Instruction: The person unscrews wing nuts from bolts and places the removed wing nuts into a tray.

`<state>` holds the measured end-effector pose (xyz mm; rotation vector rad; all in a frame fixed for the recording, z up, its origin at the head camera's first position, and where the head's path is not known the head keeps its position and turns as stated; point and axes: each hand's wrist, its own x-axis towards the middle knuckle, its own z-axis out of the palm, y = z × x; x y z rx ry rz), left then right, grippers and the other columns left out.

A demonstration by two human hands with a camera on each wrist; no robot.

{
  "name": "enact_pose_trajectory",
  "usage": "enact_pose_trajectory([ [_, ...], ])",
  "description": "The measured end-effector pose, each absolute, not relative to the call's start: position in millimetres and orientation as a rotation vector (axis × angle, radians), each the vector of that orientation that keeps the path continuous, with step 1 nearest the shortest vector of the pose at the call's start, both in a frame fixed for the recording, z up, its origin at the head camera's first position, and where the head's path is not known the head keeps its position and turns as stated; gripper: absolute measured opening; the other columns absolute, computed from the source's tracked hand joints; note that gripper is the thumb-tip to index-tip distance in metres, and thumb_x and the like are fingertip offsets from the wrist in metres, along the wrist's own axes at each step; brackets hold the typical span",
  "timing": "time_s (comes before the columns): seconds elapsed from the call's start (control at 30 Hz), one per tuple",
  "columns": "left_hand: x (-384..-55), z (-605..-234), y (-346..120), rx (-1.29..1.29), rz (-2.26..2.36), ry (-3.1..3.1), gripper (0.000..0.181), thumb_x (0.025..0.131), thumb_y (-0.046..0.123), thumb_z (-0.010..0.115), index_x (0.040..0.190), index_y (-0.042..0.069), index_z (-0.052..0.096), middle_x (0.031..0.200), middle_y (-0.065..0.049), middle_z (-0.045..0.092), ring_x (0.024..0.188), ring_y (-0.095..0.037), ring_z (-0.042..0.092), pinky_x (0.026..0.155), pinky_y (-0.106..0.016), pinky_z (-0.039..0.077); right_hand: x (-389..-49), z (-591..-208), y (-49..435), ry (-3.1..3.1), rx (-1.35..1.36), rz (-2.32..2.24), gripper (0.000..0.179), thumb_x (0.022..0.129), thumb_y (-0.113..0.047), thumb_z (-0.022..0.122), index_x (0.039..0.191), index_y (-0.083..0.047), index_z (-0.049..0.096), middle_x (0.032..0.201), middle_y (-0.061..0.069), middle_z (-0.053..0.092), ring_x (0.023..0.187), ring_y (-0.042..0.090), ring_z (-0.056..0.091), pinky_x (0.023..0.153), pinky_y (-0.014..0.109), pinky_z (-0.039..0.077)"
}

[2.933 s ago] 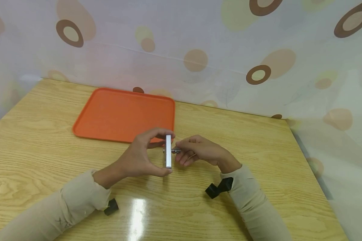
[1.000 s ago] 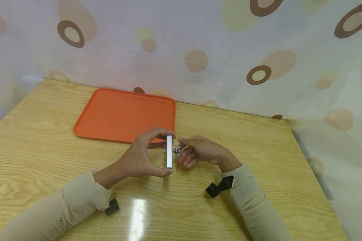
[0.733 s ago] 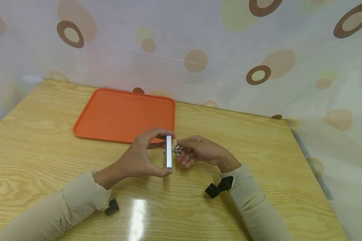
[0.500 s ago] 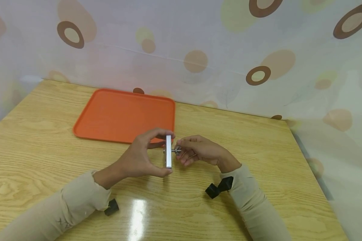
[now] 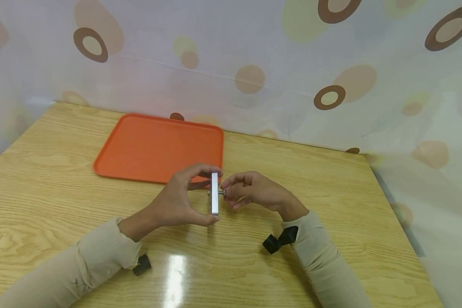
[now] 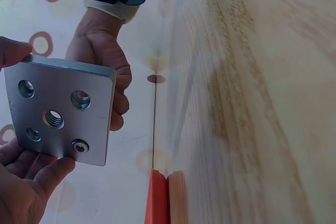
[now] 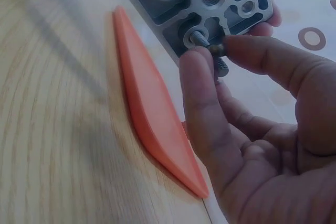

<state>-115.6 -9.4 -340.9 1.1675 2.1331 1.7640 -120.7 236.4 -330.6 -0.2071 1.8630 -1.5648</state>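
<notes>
A square metal plate (image 5: 214, 194) stands on edge above the table, held by my left hand (image 5: 175, 201) with fingers on its top edge and thumb under its bottom edge. The left wrist view shows its smooth face (image 6: 52, 94) with several holes and a socket-head bolt (image 6: 80, 146) in one corner. On the ribbed back, the bolt's threaded shank (image 7: 222, 70) sticks out toward my right hand (image 5: 259, 190). Thumb and index finger of that hand pinch a small wing nut (image 7: 216, 50) on the shank. Those fingers mostly hide the wing nut.
An orange tray (image 5: 158, 147) lies on the wooden table (image 5: 292, 171) behind the left hand, near the patterned backdrop (image 5: 215, 64). Black wrist devices (image 5: 281, 240) are worn on both sleeves.
Earlier, the wing nut's wings showed at several angles as the right fingers turned it. Now the right fingers close further around it and cover it. The plate stays nearly still in the left hand.
</notes>
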Motion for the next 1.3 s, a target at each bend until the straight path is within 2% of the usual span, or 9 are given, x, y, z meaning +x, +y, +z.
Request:
enact_pose_trajectory([
  [0.2,-115.6,-341.8,-8.6,1.169,1.775,2.129,0.078,0.064,0.008,0.089,0.134,0.008,0.055,0.129,-0.009,0.060,0.121,-0.027,0.060,0.104,-0.037,0.057,-120.9,-332.8,237.6,1.860,-0.217,-1.571,0.030,0.095,-0.001,0.059,0.124,0.005,0.055,0.093,0.000,0.070,0.084,0.013,0.070,0.080,0.031,0.065],
  [0.37,-116.0,-341.6,-8.2,1.172,1.774,2.128,0.078,0.065,0.008,0.089,0.134,0.006,0.054,0.129,-0.009,0.060,0.122,-0.028,0.060,0.104,-0.042,0.057,-122.2,-334.4,237.8,1.925,-0.106,-1.569,0.037,0.102,-0.018,0.053,0.130,0.007,0.053,0.101,-0.002,0.066,0.095,0.015,0.068,0.084,0.034,0.065],
  [0.5,-116.0,-341.3,-7.9,1.172,1.779,2.118,0.078,0.064,0.007,0.089,0.133,0.006,0.054,0.131,-0.009,0.060,0.124,-0.029,0.059,0.105,-0.042,0.057,-123.7,-337.5,235.2,1.876,0.034,-1.603,0.037,0.106,-0.030,0.045,0.119,0.001,0.061,0.087,-0.004,0.070,0.079,0.011,0.071,0.073,0.026,0.065],
  [0.6,-116.1,-341.2,-7.7,1.172,1.782,2.113,0.077,0.064,0.007,0.089,0.133,0.007,0.054,0.132,-0.009,0.060,0.124,-0.028,0.059,0.105,-0.040,0.057,-123.8,-339.5,233.4,1.803,0.047,-1.594,0.033,0.108,-0.029,0.041,0.103,-0.006,0.063,0.074,-0.003,0.073,0.063,0.007,0.069,0.061,0.022,0.063],
  [0.73,-116.5,-341.5,-7.8,1.171,1.779,2.115,0.077,0.064,0.006,0.089,0.133,0.008,0.054,0.131,-0.008,0.061,0.124,-0.025,0.060,0.106,-0.040,0.056,-122.9,-340.0,232.3,1.740,0.017,-1.585,0.032,0.108,-0.026,0.039,0.094,-0.010,0.062,0.070,-0.003,0.073,0.055,0.005,0.066,0.053,0.018,0.059],
  [1.0,-117.2,-342.1,-7.6,1.165,1.768,2.121,0.077,0.064,0.007,0.089,0.133,0.007,0.054,0.131,-0.009,0.061,0.124,-0.024,0.060,0.106,-0.041,0.056,-122.8,-337.6,233.2,1.733,-0.013,-1.608,0.034,0.107,-0.026,0.041,0.101,-0.002,0.065,0.074,-0.003,0.073,0.060,0.006,0.068,0.057,0.018,0.061],
  [1.3,-117.3,-340.9,-8.0,1.170,1.770,2.127,0.078,0.064,0.007,0.089,0.134,0.007,0.054,0.130,-0.009,0.061,0.122,-0.024,0.061,0.106,-0.040,0.056,-123.4,-337.5,236.7,1.757,-0.093,-1.613,0.038,0.106,-0.020,0.043,0.118,0.013,0.059,0.082,-0.003,0.074,0.070,0.006,0.070,0.067,0.020,0.063],
])
